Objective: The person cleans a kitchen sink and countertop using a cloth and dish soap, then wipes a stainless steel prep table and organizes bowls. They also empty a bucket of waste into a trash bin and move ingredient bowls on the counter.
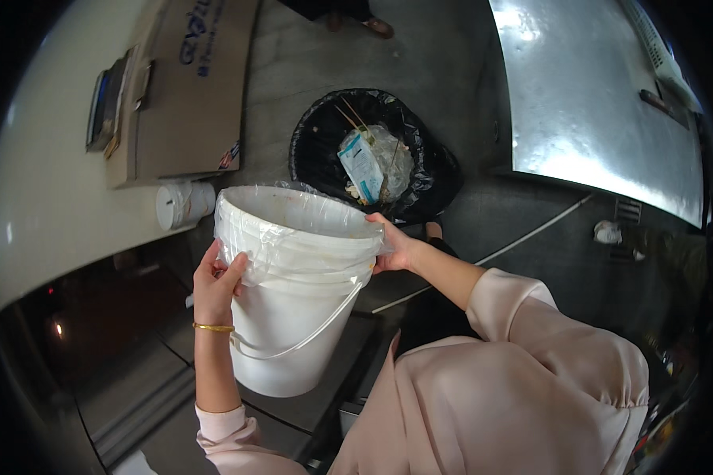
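A large white plastic bucket (291,332) is held up before me, its mouth tilted away towards the trash bin. Clear plastic film (267,237) wraps its upper rim and hangs down over the outside. My left hand (217,282) grips the film-covered rim on the left, thumb in front. On the right, my right hand (395,246) clasps the rim with the thumb on top. The wire-like white handle (315,338) hangs loose across the bucket's front. Beyond the bucket stands a bin lined with a black plastic bag (315,127), holding clear plastic, a blue-and-white packet (362,168) and thin sticks.
A large cardboard box (196,119) and a small white tub (184,205) are at the left. At the right stands a metal table (576,101) with a knife (662,107). A pale pole (529,231) lies low near a floor drain. Another person's feet (378,27) show at the top.
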### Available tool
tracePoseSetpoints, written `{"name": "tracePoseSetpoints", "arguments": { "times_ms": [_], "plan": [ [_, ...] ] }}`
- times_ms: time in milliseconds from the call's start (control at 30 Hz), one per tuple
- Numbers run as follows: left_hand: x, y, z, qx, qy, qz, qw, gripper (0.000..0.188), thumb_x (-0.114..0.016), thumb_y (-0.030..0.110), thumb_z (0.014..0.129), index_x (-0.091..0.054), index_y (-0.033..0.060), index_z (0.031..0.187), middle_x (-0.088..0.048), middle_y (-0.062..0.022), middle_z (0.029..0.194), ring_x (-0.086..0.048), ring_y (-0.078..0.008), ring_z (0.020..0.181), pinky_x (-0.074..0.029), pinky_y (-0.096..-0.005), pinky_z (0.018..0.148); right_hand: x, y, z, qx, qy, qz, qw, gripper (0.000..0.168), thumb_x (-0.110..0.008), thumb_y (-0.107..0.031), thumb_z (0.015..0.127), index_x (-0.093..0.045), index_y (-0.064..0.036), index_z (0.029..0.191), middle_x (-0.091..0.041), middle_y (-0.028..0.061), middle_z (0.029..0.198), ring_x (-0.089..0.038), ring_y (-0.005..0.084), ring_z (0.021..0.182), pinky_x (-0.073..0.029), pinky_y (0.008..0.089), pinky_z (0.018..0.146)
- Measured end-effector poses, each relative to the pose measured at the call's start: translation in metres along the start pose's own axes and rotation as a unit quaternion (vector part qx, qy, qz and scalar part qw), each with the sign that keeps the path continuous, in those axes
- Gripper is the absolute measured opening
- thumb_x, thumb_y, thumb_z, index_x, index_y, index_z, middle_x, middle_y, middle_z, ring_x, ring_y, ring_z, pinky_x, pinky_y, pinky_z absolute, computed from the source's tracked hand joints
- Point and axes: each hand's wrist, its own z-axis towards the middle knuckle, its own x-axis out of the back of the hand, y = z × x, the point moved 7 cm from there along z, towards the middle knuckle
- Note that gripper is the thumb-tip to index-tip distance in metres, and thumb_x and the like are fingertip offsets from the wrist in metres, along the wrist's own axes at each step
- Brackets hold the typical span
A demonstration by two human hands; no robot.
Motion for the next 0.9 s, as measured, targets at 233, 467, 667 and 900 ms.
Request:
{"name": "tracePoseSetpoints", "arguments": {
  "times_ms": [233,467,667,900],
  "plan": [
    [-0.037,0.02,0.124,-0.009,-0.101,0.138,0.985,0.064,-0.073,0.013,0.075,-0.041,-0.0091,0.126,-0.048,0.0003,0.07,-0.045,-0.0059,0.05,-0.035,-0.02,0.043,0.011,-0.018,0.085,0.122,-0.026,0.128,0.984,0.064,-0.044,-0.053,0.076,-0.049,-0.009,0.122,-0.053,0.0116,0.117,-0.05,0.0308,0.101,-0.039,0.0467,0.092],
    [-0.094,-0.002,0.221,-0.033,-0.226,0.278,0.933,0.068,-0.076,0.017,0.074,-0.041,-0.0115,0.125,-0.047,0.0008,0.064,-0.048,-0.0065,0.049,-0.039,-0.0184,0.044,0.053,0.022,0.193,0.187,-0.094,0.249,0.946,0.048,-0.048,-0.045,0.081,-0.055,-0.008,0.111,-0.055,0.0103,0.111,-0.052,0.0257,0.098,-0.044,0.0414,0.083],
    [-0.113,0.03,0.22,-0.112,-0.221,0.295,0.923,0.062,-0.074,0.014,0.076,-0.043,-0.0108,0.124,-0.045,0.0016,0.067,-0.051,-0.0064,0.049,-0.042,-0.0167,0.045,0.04,0.001,0.232,0.139,-0.182,0.309,0.923,0.068,-0.05,-0.066,0.071,-0.057,-0.005,0.1,-0.055,0.0112,0.105,-0.052,0.0267,0.092,-0.041,0.0386,0.08],
    [-0.153,0.037,0.222,-0.114,-0.227,0.3,0.919,0.054,-0.072,0.011,0.076,-0.046,-0.0127,0.118,-0.047,0.0009,0.071,-0.053,-0.0065,0.054,-0.047,-0.0179,0.049,0.013,-0.002,0.226,0.178,-0.22,0.332,0.9,0.064,-0.049,-0.065,0.073,-0.055,-0.013,0.111,-0.052,0.0046,0.115,-0.05,0.0214,0.1,-0.04,0.0364,0.085]
  ]
}}
